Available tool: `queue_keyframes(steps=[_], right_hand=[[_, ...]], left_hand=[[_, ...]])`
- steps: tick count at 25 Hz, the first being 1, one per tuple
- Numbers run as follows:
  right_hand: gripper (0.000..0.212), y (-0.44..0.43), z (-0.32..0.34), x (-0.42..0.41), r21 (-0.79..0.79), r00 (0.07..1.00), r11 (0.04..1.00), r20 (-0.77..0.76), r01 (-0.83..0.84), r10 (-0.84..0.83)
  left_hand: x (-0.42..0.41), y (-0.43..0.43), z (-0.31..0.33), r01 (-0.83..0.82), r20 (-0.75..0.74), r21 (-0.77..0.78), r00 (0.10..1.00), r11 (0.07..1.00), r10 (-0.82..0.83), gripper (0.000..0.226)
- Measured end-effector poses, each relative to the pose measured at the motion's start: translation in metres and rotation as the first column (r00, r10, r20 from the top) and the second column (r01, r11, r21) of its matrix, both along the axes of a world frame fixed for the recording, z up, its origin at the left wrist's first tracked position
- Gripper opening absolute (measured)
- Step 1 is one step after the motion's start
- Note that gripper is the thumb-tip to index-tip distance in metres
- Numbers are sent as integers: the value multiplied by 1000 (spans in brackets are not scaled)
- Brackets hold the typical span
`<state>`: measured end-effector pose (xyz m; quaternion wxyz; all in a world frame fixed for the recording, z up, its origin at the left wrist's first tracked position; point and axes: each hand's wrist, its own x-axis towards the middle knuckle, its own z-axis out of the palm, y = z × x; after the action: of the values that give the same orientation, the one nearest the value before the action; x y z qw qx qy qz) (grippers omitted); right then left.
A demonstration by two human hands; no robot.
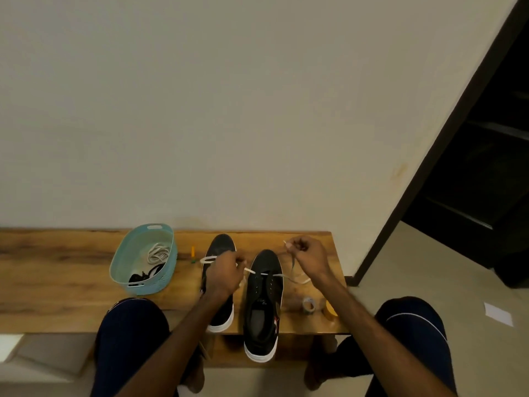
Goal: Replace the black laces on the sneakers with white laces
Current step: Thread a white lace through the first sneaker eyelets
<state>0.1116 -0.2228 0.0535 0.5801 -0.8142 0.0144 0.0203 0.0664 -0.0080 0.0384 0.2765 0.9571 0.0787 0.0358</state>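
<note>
Left hand (224,275) and right hand (309,257) each pinched an end of the white lace (270,274), which ran through the sneaker (266,263) between them. Black laces (141,277) sat in the basket (160,282), way over at 9 o'clock.

Looking at a wooden counter (57,282) running along the wall. Finding on it, left to right: teal basket (164,270), small yellow stick (193,253), left sneaker (220,245), right sneaker (264,319) overhanging the near edge at its heel, grey tape roll (308,305), yellow tape roll (329,309).
</note>
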Motion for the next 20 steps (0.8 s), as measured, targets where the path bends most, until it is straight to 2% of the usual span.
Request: queue_keyframes(steps=[2, 5, 10, 15, 20], right_hand=[[2, -7, -30, -1, -64, 999, 998, -38, -23, 21], [3, -16, -56, 5, -126, 994, 990, -90, -67, 55], [2, 7, -70, 19, -197, 976, 956, -52, -217, 211], [5, 15, -86, 23, -248, 960, 929, -121, -274, 251], [7, 19, -91, 21, -261, 949, 917, -178, -300, 260]], left_hand=[[-3, -4, -27, 17, -91, 111, 996, 994, -7, 23], [-4, -6, -53, 82, -177, 169, 983, 982, -51, 23], [-3, -23, -66, 13, -36, 109, 999, 994, -9, 20], [4, -39, -75, -100, -203, -42, 975, 994, 90, 38], [5, -44, -71, -117, -162, -41, 981, 992, 109, 22]])
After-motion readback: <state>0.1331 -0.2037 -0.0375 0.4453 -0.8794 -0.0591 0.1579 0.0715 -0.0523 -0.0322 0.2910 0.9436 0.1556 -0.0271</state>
